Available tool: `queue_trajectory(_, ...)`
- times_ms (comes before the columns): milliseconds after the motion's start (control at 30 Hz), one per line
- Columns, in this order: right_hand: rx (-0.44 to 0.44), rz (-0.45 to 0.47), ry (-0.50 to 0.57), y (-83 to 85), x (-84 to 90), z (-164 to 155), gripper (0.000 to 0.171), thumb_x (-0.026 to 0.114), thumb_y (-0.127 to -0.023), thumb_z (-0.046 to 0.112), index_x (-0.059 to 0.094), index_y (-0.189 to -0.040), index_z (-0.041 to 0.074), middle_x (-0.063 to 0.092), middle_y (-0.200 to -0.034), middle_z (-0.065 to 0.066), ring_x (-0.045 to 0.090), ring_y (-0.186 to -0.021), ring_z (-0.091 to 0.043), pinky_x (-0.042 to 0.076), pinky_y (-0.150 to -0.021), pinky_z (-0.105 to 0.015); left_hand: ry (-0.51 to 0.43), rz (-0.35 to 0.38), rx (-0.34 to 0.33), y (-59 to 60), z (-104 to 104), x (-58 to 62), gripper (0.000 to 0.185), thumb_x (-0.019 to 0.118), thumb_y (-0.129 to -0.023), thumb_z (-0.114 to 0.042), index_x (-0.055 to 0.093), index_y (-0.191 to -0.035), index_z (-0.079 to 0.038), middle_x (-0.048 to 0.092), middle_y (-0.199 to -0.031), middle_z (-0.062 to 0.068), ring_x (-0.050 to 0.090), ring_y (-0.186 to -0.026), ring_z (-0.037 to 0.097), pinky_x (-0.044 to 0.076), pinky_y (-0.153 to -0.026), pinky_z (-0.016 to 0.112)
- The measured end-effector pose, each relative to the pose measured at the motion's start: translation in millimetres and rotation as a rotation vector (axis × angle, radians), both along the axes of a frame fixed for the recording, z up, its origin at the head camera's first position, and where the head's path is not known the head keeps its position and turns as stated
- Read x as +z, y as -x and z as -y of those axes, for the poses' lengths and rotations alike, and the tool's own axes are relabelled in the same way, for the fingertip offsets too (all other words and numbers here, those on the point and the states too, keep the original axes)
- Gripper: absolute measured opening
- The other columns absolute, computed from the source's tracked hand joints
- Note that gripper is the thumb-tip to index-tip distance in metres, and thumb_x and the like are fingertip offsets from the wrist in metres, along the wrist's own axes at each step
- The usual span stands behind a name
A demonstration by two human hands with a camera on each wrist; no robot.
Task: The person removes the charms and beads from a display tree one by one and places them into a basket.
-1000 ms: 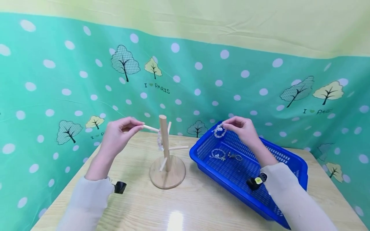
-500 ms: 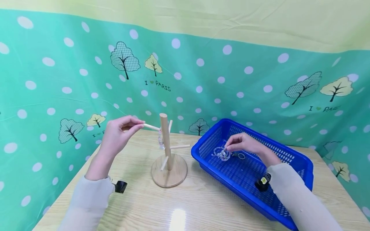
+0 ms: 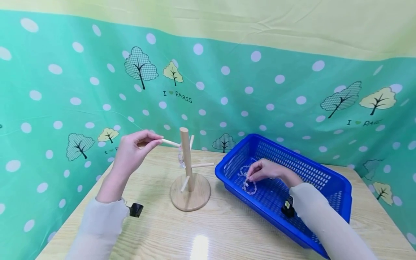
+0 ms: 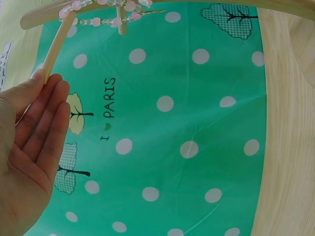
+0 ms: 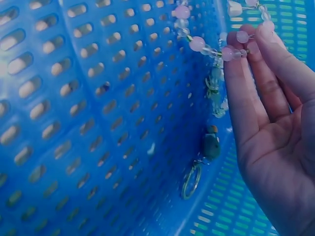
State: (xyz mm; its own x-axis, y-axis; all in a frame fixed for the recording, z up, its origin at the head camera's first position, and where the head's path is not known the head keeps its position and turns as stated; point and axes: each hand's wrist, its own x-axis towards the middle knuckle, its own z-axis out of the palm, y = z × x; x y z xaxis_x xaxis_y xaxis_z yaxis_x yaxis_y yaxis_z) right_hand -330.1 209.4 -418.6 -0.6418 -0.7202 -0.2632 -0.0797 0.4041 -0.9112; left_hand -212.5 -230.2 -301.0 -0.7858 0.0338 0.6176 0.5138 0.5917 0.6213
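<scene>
My left hand pinches the tip of a wooden peg on an upright wooden stand. A bracelet of pink and clear beads hangs on that same peg, close to the post. Inside the blue basket, my right hand pinches a second pink and clear beaded bracelet between thumb and fingers. Behind it lies another beaded bracelet, partly hidden by the hand. Beside that is a keyring with a dark charm.
Several other thin pegs, such as the right-hand peg, stick out from the stand above its round base. The stand is left of the basket on a wooden table. A green dotted curtain hangs behind.
My right hand has come down from the basket's far left corner into the basket, then shifted slightly nearer with a bracelet in its fingers. The left hand keeps its hold on the peg.
</scene>
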Motion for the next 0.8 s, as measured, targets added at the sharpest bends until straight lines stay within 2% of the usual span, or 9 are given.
queue_trajectory(433,0.0,-0.157,-0.011,0.7,-4.3,16,0.024,0.068,-0.091,0.002,0.069,-0.112,-0.011,0.073,-0.11,-0.023,0.07,-0.088,-0.005,0.06,-0.079,-0.022,-0.001,0.001,-0.005,-1.5,1,-3.2,0.006,0.074,-0.089,-0.005,0.076,-0.094,-0.002,0.076,-0.09,0.016,0.062,-0.073,-0.013,0.054,-0.068,0.007)
queue_trajectory(600,-0.03,-0.25,0.018,-3.5,2.0,16,0.025,0.069,-0.093,0.008,0.071,-0.113,-0.006,0.072,-0.113,-0.025,0.071,-0.094,-0.005,0.058,-0.083,-0.02,0.006,0.014,-0.006,-3.3,0,-5.7,0.006,0.074,-0.089,-0.006,0.076,-0.094,-0.003,0.077,-0.09,0.015,0.063,-0.073,-0.011,0.054,-0.067,0.008)
queue_trajectory(700,-0.063,-0.286,0.046,-5.2,8.9,18,0.027,0.07,-0.093,0.012,0.071,-0.114,-0.005,0.071,-0.115,-0.024,0.072,-0.099,-0.013,0.058,-0.085,-0.02,0.015,0.013,0.0,-2.7,0,-5.5,0.007,0.073,-0.09,-0.008,0.076,-0.095,-0.005,0.077,-0.091,0.014,0.063,-0.073,-0.01,0.054,-0.067,0.009)
queue_trajectory(800,-0.08,-0.292,0.069,-5.8,18.3,23,0.03,0.069,-0.094,0.014,0.07,-0.118,-0.004,0.07,-0.119,-0.025,0.071,-0.107,-0.026,0.057,-0.089,-0.021,0.02,0.014,0.011,-3.1,1,-5.0,0.006,0.073,-0.09,-0.008,0.076,-0.095,-0.005,0.077,-0.091,0.014,0.063,-0.072,-0.01,0.054,-0.066,0.009)
